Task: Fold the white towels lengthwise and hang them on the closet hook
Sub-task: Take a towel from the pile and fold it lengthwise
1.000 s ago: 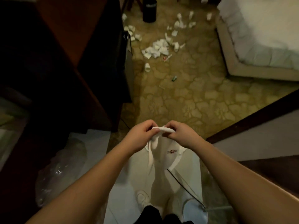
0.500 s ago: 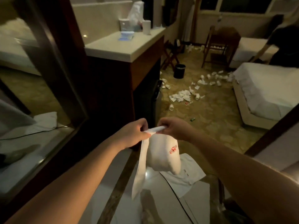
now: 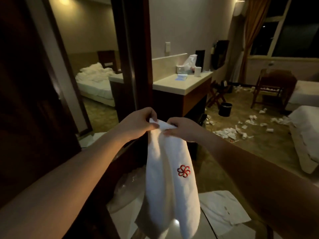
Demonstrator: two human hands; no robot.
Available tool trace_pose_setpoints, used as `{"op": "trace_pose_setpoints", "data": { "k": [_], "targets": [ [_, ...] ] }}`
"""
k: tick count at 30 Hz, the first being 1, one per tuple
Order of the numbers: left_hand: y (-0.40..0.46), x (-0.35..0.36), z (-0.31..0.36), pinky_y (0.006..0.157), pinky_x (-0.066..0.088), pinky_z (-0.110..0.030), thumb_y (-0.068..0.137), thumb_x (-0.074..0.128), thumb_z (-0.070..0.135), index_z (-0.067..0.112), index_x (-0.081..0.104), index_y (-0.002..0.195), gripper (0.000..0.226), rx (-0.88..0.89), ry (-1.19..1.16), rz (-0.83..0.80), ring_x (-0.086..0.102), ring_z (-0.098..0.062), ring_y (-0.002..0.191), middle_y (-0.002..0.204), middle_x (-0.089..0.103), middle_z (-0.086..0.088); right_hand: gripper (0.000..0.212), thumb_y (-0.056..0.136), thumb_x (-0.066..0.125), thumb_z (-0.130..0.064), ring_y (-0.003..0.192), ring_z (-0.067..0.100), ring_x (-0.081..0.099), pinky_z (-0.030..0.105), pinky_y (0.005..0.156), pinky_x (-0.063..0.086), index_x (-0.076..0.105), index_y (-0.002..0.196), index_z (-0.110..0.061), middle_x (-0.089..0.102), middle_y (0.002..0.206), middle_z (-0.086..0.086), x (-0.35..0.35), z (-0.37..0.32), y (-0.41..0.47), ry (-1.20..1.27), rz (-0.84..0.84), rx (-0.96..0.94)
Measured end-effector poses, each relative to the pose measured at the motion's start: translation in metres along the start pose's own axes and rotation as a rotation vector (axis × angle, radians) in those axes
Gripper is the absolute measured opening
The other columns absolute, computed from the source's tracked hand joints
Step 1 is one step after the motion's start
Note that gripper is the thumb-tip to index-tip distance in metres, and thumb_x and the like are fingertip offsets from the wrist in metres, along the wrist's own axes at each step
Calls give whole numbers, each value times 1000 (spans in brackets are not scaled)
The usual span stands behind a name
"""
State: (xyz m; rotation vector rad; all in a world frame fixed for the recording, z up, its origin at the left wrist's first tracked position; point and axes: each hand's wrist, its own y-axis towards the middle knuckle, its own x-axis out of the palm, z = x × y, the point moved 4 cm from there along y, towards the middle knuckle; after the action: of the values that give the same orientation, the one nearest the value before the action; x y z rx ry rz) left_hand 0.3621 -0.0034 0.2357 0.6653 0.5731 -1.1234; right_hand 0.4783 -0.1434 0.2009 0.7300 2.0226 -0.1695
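A white towel (image 3: 170,176) hangs straight down in mid-air at the centre of the view, held up by its bunched top edge. It drapes in long soft folds, widening toward the bottom, and carries a small red embroidered flower-shaped logo (image 3: 183,170) on its right side, about halfway down. Its lower end hangs free above the floor.

Two bare hands hold the top of the towel, close together and nearly touching. The left hand (image 3: 138,124) has its fingers curled and its thumb pressed onto the cloth, pinching the top left of the bunched edge. The right hand (image 3: 183,129) has its fingers curled around the top right of the same edge, gripping it. Both forearms reach in from the bottom corners of the view.

Below and to the right of the towel, another white cloth (image 3: 224,214) lies flat on the floor. Below and to the left is a crumpled clear plastic bag (image 3: 126,188).

Behind the hands stands a dark wooden cabinet with a pale counter (image 3: 181,83). Near the counter's far edge sit a tissue box (image 3: 181,69), a white plastic bag (image 3: 189,60) and a white cup (image 3: 197,71); a blue-and-white packet (image 3: 181,77) lies nearer its middle. Left of the counter, a tall dark-framed mirror (image 3: 89,66) reflects an unmade bed with rumpled white bedding.

To the right, the patterned floor is strewn with crumpled white tissues (image 3: 227,132). A small black bin (image 3: 225,109) stands beside the cabinet, a wooden chair (image 3: 272,90) stands further back, and the corner of a white bed (image 3: 307,128) shows at the right edge.
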Motion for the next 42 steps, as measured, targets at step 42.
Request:
{"op": "trace_pose_setpoints", "data": {
  "k": [42],
  "targets": [
    [-593,-328,-113,62,57,-35,94,67,23,13,68,108,17,-495,-812,826,71,-23,94,102,74,-6,20,101,48,-42,77,7,60,24,63,42,61,95,-29,63,86,-9,286,-315,-243,-111,-87,8]
  ]
}}
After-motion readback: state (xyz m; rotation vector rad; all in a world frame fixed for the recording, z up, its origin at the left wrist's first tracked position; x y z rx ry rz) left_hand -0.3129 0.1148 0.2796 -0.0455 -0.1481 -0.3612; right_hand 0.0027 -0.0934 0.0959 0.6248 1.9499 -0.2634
